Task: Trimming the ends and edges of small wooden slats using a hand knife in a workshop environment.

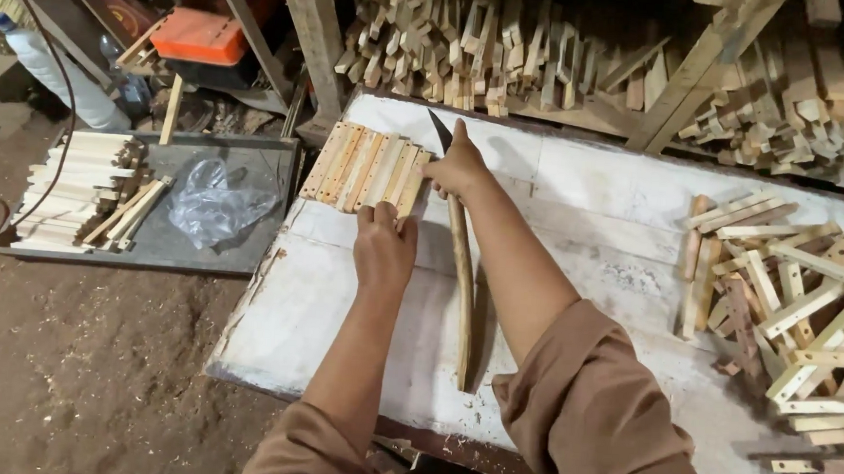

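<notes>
Left hand (383,244) presses fingers together on the near ends of the slats (367,170), squaring the row; right hand (458,166) clamps a long knife (459,269) against its right edge.

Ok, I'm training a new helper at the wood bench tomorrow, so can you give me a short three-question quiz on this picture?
1. True or false: the row of flat wooden slats lies side by side on the white board.
2. Which hand grips the long wooden stick at its upper end?
3. The loose heap of wooden strips lies: A) at the board's right side, B) on the grey tray, C) on the floor.

Key: 1 true. 2 the right hand; the left hand rests at the slats' near edge. 3 A.
</notes>
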